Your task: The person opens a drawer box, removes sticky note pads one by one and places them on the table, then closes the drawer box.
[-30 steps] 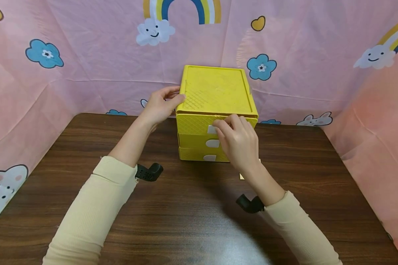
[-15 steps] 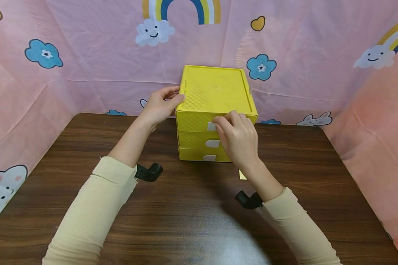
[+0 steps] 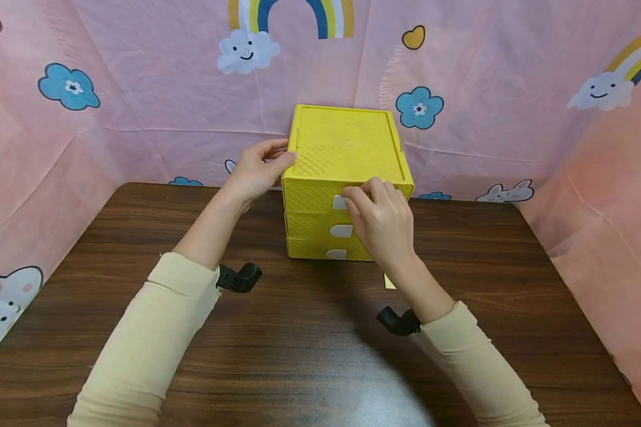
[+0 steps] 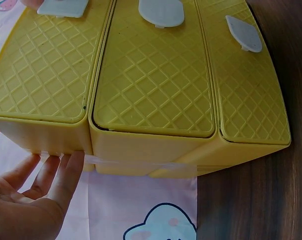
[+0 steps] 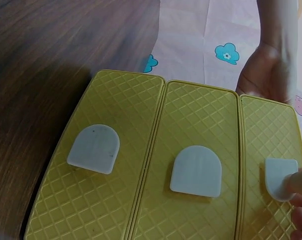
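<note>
A yellow drawer unit with three stacked drawers stands at the back of the table, its diamond-patterned fronts all flush. Each front bears a white handle. The thumb of my left hand lies on the unit's top left edge, and in the left wrist view its fairly straight fingers touch the side wall. My right hand is at the top drawer's handle, thumb on its face and the other fingers curled beside it. Below, the middle handle and the bottom handle are untouched.
A small pale yellow piece lies on the dark wooden table, partly hidden behind the right wrist. Pink printed cloth hangs close behind the unit and along both sides. Black wrist cameras stick out from both sleeves.
The top drawer has gone in: the dark gap under the unit's top edge one second ago is gone. My right hand moved slightly with it; the left hand stays in place.
</note>
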`<state>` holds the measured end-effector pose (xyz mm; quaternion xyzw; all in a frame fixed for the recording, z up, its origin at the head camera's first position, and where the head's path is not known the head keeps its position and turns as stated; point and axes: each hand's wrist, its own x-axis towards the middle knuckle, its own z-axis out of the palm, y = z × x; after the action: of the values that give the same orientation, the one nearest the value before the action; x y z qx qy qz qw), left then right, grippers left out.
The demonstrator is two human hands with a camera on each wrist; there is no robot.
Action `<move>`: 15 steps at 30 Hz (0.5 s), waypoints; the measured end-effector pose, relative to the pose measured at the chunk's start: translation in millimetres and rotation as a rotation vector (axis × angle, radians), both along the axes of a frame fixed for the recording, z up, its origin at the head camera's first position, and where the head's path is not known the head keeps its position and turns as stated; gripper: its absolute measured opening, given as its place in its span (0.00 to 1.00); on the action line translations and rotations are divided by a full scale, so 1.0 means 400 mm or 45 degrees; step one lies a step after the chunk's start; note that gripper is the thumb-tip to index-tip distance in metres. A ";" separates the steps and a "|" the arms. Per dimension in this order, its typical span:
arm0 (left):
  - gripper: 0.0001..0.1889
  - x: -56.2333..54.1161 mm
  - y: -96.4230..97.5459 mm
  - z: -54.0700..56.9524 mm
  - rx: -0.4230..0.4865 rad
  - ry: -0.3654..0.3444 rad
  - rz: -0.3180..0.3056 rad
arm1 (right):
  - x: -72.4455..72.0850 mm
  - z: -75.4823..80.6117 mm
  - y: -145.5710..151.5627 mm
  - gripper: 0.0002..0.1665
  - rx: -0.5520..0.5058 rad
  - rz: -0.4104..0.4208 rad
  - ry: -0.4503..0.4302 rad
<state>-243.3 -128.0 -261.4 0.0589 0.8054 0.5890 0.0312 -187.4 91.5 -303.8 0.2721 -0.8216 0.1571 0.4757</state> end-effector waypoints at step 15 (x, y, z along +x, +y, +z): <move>0.28 -0.001 -0.002 -0.001 -0.013 -0.003 0.000 | 0.017 -0.024 0.009 0.12 -0.011 0.068 -0.052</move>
<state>-243.6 -128.8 -261.7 0.0578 0.8084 0.5849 0.0325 -180.6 95.2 -313.4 0.2887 -0.8228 0.1787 0.4557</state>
